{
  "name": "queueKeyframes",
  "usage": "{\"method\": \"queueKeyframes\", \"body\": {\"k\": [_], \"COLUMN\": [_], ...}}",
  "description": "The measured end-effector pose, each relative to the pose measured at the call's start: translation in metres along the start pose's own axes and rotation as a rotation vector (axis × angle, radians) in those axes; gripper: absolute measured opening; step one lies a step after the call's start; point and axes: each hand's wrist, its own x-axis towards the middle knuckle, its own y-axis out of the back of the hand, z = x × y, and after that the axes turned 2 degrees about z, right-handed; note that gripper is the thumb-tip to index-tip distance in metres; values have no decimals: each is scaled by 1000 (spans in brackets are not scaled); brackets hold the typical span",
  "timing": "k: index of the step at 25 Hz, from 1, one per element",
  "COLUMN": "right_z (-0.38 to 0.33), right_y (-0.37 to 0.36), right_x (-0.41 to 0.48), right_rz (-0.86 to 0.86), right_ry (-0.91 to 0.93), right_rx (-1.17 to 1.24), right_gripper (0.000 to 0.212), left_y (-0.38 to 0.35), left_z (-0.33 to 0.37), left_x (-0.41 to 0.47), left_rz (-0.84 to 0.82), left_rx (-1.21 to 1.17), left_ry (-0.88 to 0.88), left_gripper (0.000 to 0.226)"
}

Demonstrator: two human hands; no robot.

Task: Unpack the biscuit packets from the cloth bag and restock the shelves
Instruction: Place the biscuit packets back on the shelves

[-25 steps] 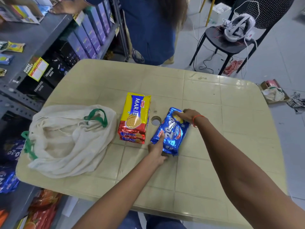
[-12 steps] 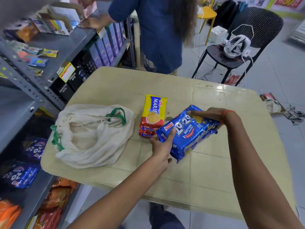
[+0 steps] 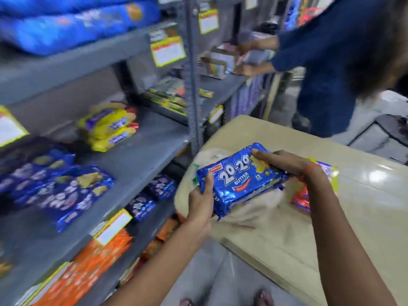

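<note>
While both hands clamp it by its 2 short ends, the blue biscuit packet [image 3: 239, 181] hangs in the air between table and shelving. The left hand [image 3: 199, 203] pinches the end at 7 o'clock, thumb on the printed face; the right hand [image 3: 281, 161] grips the end at 2 o'clock, fingers curled over the top edge. Below the packet lies the cloth bag [image 3: 249, 214], slumped on the table [image 3: 357, 208], and at 3 o'clock, behind the right wrist, a yellow and red packet [image 3: 303, 200] rests on the tabletop. At 9 o'clock the grey shelf [image 3: 136, 160] carries a heap of similar blue packets [image 3: 59, 188], with yellow packets [image 3: 109, 127] further back at 10 o'clock.

The wrapper looks glossy, so likely slippery, and the packet seems light but brittle inside. Holding it by the ends or under its long flat side, without squeezing, should suit it best. A person in dark blue [image 3: 326, 69] works at 1 o'clock.
</note>
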Motion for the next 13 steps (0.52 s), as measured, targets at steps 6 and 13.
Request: {"method": "queueKeyframes", "body": {"k": [6,13], "right_z": [-119,-216], "right_y": [-148,-285], "right_x": [48,56], "right_rz": [-245,-296], "right_ry": [80,250], "right_rx": [133,152], "right_gripper": [43,36], "left_y": [150,280], "left_z": [35,62], "left_x": [24,53], "left_rz": [336,599], "left_rx": [-166,-219], "left_ry": [-68,-57], "left_gripper": [39,43]}}
